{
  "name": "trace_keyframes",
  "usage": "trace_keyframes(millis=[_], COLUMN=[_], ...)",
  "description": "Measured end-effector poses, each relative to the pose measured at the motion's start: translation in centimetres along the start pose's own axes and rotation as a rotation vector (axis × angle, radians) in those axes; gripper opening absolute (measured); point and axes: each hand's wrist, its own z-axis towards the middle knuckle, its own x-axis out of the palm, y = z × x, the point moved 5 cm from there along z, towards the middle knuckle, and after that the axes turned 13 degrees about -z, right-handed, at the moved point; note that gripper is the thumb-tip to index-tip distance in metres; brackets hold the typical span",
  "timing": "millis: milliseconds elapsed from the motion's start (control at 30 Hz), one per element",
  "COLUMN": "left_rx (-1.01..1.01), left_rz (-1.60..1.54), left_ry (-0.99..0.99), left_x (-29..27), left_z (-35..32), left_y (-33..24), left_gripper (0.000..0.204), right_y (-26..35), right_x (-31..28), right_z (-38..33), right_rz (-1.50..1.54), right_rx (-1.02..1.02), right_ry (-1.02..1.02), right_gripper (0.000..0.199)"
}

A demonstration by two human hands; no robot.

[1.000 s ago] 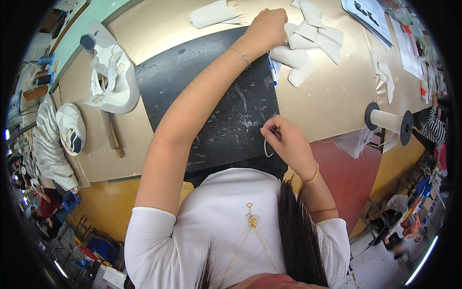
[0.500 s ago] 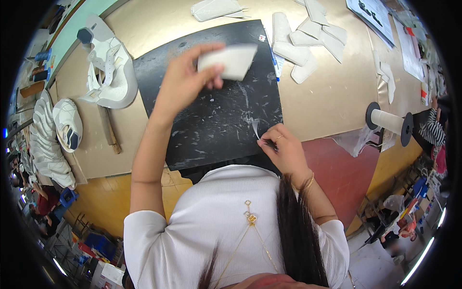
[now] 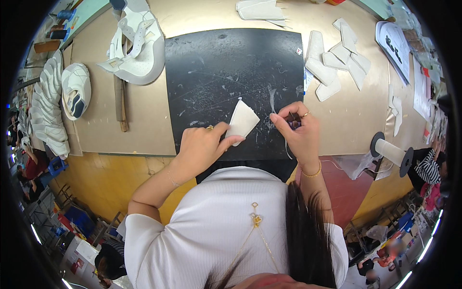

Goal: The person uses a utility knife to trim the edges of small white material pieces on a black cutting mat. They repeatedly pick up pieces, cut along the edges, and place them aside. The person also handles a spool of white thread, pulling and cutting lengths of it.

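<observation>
My left hand [image 3: 199, 147] pinches the lower left edge of a cream, fan-shaped shoe-upper piece [image 3: 244, 119] between thumb and fingers, just over the black mat [image 3: 207, 67]. To its right, my right hand [image 3: 301, 127] is closed, thumb against forefinger, on a thin translucent strip [image 3: 273, 102] whose upper part stands above the fingertips. A small dark object [image 3: 293, 120] sits inside the curled fingers of that hand; its kind is mostly hidden. The cream piece and the right hand are apart.
More cream cut pieces [image 3: 332, 67] lie right of the mat, and a stack [image 3: 260, 9] lies beyond it. An unfinished white shoe upper [image 3: 137, 48], a wooden-handled tool [image 3: 120, 103] and a sneaker [image 3: 76, 91] are at left. A spool [image 3: 391, 153] stands at right.
My left hand has come down toward me with the cream piece, turning it. My right hand has lifted slightly away from my body with the strip. The whole view has shifted.
</observation>
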Motion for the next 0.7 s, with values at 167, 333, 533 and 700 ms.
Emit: trace_keyframes(millis=[167, 333, 533, 700], left_rx=[0.676, 0.838, 0.587, 0.427], left_rz=[0.143, 0.313, 0.423, 0.301], left_ry=[0.02, 0.145, -0.176, -0.282], left_x=[-0.6, -0.2, 1.2, 2.3], left_z=[1.1, 3.0, 5.2, 5.0], left_y=[-1.2, -0.4, -1.0, -2.1], left_gripper=[0.037, 0.04, 0.059, 0.058], right_y=[-1.3, -1.4, -1.9, -1.7], right_x=[0.3, -1.0, -1.1, -0.1], right_z=[-0.6, -0.8, 0.0, 1.7], right_rz=[0.154, 0.284, 0.344, 0.318], right_rx=[0.145, 0.167, 0.258, 0.282], right_ry=[0.064, 0.026, 0.027, 0.048], right_gripper=[0.019, 0.018, 0.022, 0.023])
